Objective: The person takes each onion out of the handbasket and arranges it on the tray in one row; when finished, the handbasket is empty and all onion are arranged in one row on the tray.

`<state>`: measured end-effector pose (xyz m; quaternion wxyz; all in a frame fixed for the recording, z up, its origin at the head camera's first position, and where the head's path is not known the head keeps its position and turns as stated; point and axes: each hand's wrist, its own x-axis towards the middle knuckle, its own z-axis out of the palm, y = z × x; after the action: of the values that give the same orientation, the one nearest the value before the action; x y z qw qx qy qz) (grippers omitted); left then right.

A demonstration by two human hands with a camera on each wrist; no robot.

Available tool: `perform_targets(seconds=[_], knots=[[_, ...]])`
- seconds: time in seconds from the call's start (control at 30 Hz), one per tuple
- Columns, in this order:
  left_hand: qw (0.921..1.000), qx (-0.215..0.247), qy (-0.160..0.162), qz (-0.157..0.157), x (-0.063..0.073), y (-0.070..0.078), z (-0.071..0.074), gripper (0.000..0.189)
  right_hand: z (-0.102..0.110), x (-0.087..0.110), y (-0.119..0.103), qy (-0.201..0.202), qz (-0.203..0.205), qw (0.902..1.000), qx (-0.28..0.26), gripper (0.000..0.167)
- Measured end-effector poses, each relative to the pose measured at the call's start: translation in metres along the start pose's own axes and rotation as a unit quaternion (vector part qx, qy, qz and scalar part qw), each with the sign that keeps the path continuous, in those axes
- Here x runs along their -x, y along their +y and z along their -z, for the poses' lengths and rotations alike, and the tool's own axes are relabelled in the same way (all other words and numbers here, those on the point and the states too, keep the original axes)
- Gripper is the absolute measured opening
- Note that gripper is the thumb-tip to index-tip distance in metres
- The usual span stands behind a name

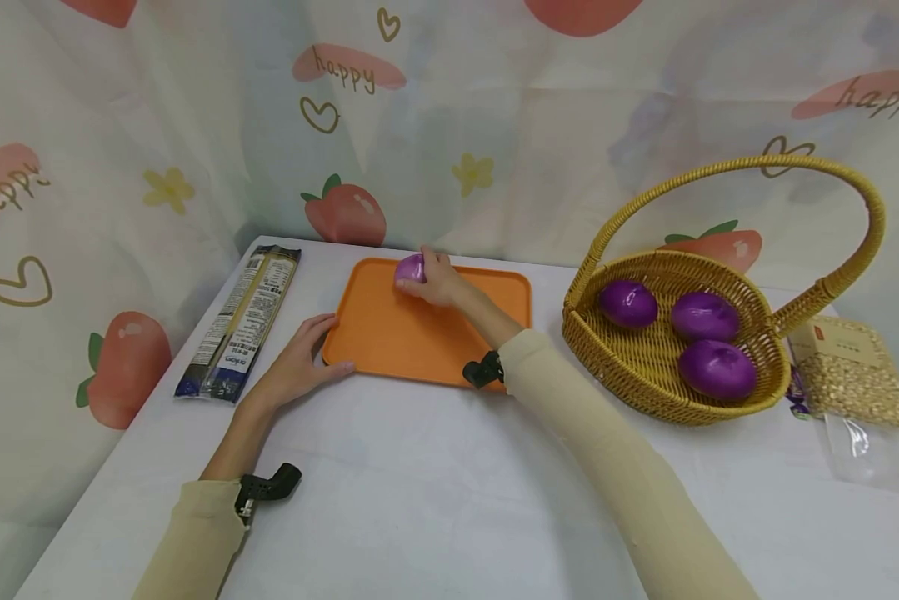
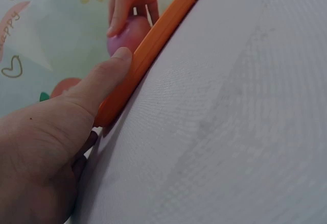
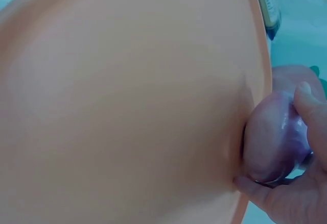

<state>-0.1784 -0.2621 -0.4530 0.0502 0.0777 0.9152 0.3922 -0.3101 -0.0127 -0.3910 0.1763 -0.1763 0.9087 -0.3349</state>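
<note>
My right hand (image 1: 440, 281) grips a shiny purple egg-shaped thing (image 1: 410, 269) at the far edge of an orange tray (image 1: 389, 333). In the right wrist view, the thumb and fingers hold the purple thing (image 3: 276, 137) from one side, against the tray's rim (image 3: 264, 66). My left hand (image 1: 299, 358) holds the tray's near left corner. Its thumb (image 2: 104, 78) lies along the near rim in the left wrist view, while the other fingers reach the left side and are partly hidden.
To the right stands a wicker basket (image 1: 629, 396) with a tall handle and three purple egg-shaped things (image 1: 717, 369) inside. Beyond it lies a clear bag of pale grains (image 1: 857, 379). Long flat packages (image 1: 242, 321) lie left of the tray. A printed curtain (image 1: 434, 125) hangs behind the table.
</note>
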Motion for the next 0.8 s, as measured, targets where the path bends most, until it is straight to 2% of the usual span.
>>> perform_targets(seconds=[0.37,0.63,0.8], knots=[[1.0000,0.002,0.007,-0.003,0.0011,0.0006,-0.0002,0.090,0.0028,0.0059,-0.0014,0.027,0.013,0.9989,0.037,0.087],[1.0000,0.006,0.006,-0.005,0.0020,0.0010,-0.0005,0.090,0.0031,0.0070,-0.0002,0.032,0.010,0.9988,0.037,0.084],[1.0000,0.006,0.005,-0.003,0.0018,0.0011,-0.0009,0.089,0.0011,0.0088,0.0034,0.050,0.021,0.9981,0.030,0.080]])
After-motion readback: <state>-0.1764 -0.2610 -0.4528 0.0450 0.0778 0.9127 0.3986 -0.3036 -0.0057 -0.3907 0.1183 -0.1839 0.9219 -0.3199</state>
